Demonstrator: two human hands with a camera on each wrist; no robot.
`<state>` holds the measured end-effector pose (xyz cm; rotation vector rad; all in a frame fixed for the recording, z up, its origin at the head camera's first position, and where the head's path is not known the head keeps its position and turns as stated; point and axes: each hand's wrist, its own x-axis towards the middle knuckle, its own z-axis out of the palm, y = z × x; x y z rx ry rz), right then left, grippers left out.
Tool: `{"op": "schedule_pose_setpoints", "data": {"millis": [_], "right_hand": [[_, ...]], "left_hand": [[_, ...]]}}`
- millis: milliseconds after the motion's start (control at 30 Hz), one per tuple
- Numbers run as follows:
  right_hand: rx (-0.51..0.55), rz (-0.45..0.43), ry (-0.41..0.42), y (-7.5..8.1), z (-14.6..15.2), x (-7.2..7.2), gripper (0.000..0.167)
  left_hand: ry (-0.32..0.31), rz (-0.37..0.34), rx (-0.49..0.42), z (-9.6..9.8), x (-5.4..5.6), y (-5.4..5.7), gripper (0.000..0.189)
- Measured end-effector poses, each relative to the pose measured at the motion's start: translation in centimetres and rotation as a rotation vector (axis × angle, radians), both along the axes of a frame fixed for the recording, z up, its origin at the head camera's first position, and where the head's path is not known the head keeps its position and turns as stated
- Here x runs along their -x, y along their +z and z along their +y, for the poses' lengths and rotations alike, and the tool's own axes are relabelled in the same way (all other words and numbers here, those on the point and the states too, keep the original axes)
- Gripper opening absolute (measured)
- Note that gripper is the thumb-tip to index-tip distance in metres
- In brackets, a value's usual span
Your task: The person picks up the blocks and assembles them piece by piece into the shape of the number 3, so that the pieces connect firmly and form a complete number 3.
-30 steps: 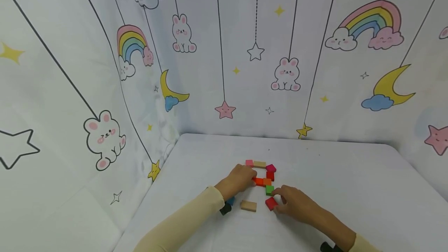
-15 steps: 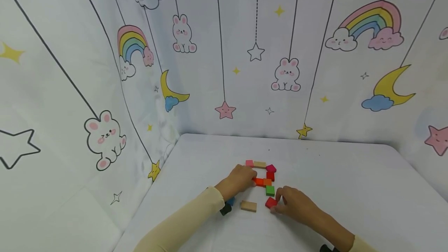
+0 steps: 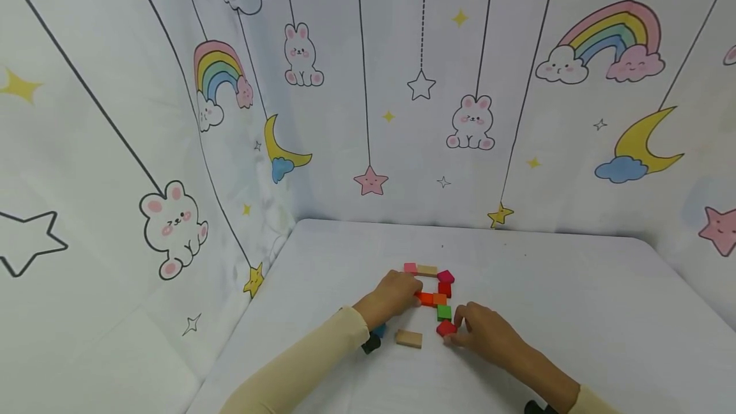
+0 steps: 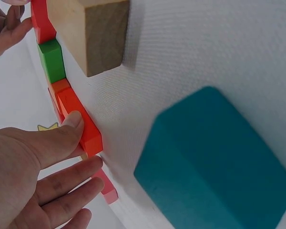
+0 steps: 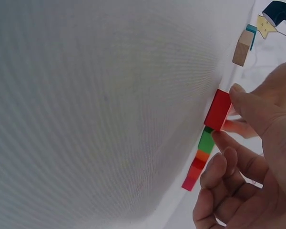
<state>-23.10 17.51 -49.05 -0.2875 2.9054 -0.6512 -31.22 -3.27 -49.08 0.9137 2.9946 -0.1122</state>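
My left hand (image 3: 393, 296) holds an orange-red block (image 4: 81, 121) with its thumb on the near side and a finger by the end; the other fingers are spread. An orange block (image 3: 439, 299) adjoins it, and a green block (image 3: 444, 313) follows. My right hand (image 3: 489, 334) pinches a red pentagonal block (image 3: 445, 328) between thumb and forefinger, its other fingers curled in. In the right wrist view this red block (image 5: 217, 109) stands against the green block (image 5: 206, 142). Farther back lie a red block (image 3: 444, 289), a magenta pentagonal block (image 3: 445, 276), a wooden block (image 3: 427, 270) and a pink block (image 3: 409, 268).
A loose wooden block (image 3: 409, 338) lies on the white table (image 3: 546, 299) between the hands. A blue block (image 4: 214, 162) lies beside the left forearm, partly hidden in the head view. A patterned cloth (image 3: 402, 50) hangs behind the table.
My right hand has pushed the red pentagonal block away from me, turning it until it meets the green block. The left hand has stayed in place.
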Motion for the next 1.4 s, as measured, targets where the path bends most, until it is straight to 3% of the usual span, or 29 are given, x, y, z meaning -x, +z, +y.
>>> {"op": "schedule_pose_setpoints", "data": {"millis": [500, 733, 967, 1200, 1400], "right_hand": [[-0.009, 0.036, 0.013, -0.2, 0.2, 0.2, 0.035], [-0.017, 0.098, 0.017, 0.4, -0.1, 0.2, 0.049], [-0.029, 0.134, 0.111, 1.1, -1.8, -0.3, 0.057], [0.008, 0.204, 0.271, 0.1, -3.5, -0.8, 0.044], [-0.043, 0.27, 0.321, -0.5, -4.8, -0.9, 0.04]], "left_hand": [[-0.005, -0.001, -0.009, -0.1, 0.0, 0.2, 0.021], [0.003, -0.013, -0.012, -0.1, -0.2, 0.5, 0.021], [-0.004, -0.005, -0.02, -0.1, -0.2, 0.4, 0.02], [-0.018, 0.007, -0.037, -0.2, -0.1, 0.2, 0.017], [-0.009, -0.008, -0.048, -0.3, -0.2, 0.3, 0.016]]}}
